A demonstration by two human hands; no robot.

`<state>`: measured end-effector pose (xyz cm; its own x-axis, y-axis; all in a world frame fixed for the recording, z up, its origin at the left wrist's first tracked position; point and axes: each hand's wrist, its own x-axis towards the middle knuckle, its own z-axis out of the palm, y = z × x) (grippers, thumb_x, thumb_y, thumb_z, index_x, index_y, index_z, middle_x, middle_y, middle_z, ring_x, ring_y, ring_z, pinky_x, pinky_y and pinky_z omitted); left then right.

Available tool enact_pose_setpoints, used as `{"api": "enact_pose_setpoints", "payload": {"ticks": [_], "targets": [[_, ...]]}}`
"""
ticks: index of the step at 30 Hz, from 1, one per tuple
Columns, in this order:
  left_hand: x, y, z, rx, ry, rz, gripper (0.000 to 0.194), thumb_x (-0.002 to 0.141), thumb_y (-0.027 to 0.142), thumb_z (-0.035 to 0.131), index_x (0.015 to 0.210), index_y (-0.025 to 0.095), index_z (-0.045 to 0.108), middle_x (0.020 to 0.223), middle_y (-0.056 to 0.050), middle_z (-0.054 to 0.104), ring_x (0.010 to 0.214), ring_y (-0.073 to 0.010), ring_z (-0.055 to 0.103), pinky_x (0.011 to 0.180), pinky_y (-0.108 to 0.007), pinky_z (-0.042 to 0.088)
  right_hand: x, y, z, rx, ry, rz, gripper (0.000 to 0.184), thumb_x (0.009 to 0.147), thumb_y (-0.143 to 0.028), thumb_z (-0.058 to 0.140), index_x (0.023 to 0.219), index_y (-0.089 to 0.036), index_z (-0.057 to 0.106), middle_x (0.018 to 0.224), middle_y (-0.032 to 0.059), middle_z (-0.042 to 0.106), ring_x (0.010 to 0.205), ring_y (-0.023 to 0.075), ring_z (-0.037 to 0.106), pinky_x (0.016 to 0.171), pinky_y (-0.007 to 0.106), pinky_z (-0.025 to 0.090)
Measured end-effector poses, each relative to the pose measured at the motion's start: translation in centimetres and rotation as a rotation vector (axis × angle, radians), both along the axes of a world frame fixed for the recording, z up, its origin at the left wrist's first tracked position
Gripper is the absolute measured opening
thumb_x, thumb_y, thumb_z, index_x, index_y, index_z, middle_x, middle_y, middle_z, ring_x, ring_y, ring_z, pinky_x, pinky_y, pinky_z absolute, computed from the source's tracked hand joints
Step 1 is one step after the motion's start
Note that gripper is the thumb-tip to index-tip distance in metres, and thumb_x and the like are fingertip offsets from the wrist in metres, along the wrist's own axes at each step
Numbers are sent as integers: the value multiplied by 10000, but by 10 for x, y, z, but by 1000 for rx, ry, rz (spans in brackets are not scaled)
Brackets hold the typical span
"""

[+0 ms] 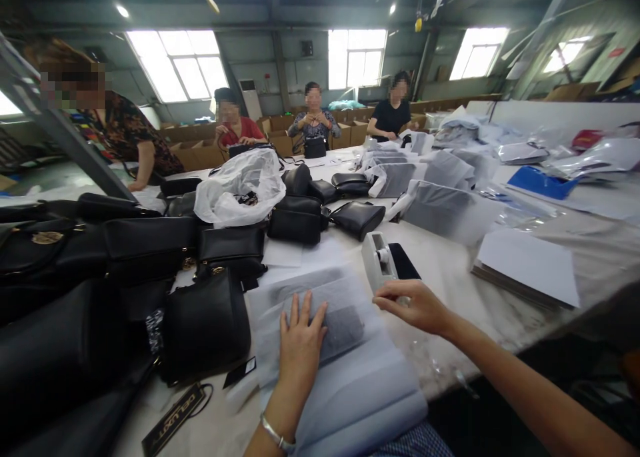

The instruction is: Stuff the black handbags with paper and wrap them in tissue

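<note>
My left hand lies flat with fingers spread on a sheet of white tissue paper. A dark, flat shape shows through the paper beneath it; I cannot tell its kind. My right hand is just right of the paper, thumb and forefinger pinched; what they hold, if anything, is too small to make out. Right beyond those fingertips stands a grey tape dispenser, with a black flat object beside it. To the left of the paper sits a black handbag with a small black tag.
Several black handbags crowd the table's left side. A white plastic bag rests among them. Paper-wrapped pieces stand at right, near a stack of white sheets. A "DELUXITY" tag lies in front. Several people work across the table.
</note>
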<state>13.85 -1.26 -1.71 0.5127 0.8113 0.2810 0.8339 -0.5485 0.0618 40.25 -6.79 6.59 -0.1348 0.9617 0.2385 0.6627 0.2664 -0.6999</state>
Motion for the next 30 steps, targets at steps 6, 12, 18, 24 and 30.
{"api": "enact_pose_setpoints", "payload": {"ticks": [6, 12, 18, 24, 30], "targets": [[0, -1, 0, 0, -23, 2, 507, 873, 249, 634, 1344, 394, 515, 1539, -44, 377, 1404, -368, 328, 1048, -604, 401, -36, 100, 9, -99, -343, 449, 292, 877, -405, 591, 815, -163, 742, 673, 4, 685, 574, 107, 553, 556, 215, 383], [1, 0, -2, -11, -23, 15, 519, 856, 263, 661, 1336, 398, 517, 1534, -43, 387, 1404, -375, 324, 1037, -619, 404, -56, 154, 8, -132, -739, 512, 170, 771, -382, 677, 785, -241, 771, 698, 5, 734, 615, 144, 603, 528, 235, 311], [3, 0, 1, -29, -28, 30, 523, 844, 260, 677, 1322, 407, 526, 1528, -35, 398, 1392, -363, 350, 1028, -618, 414, -66, 166, 11, -133, -886, 463, 250, 693, -468, 731, 756, -232, 785, 724, 77, 745, 711, 227, 654, 582, 269, 336], [2, 1, 2, -29, -26, 22, 518, 848, 254, 671, 1326, 394, 528, 1526, -46, 399, 1395, -369, 343, 1034, -617, 407, -45, 174, 8, -180, -881, 187, 468, 651, -660, 719, 702, -198, 765, 708, 106, 728, 708, 250, 662, 589, 273, 377], [0, -1, 0, -13, -33, 9, 490, 870, 291, 643, 1334, 392, 520, 1537, -39, 381, 1400, -359, 337, 1040, -599, 405, 19, 132, -1, -117, -709, -285, 303, 912, -413, 513, 973, -218, 738, 926, 101, 739, 846, 249, 665, 666, 296, 421]]}}
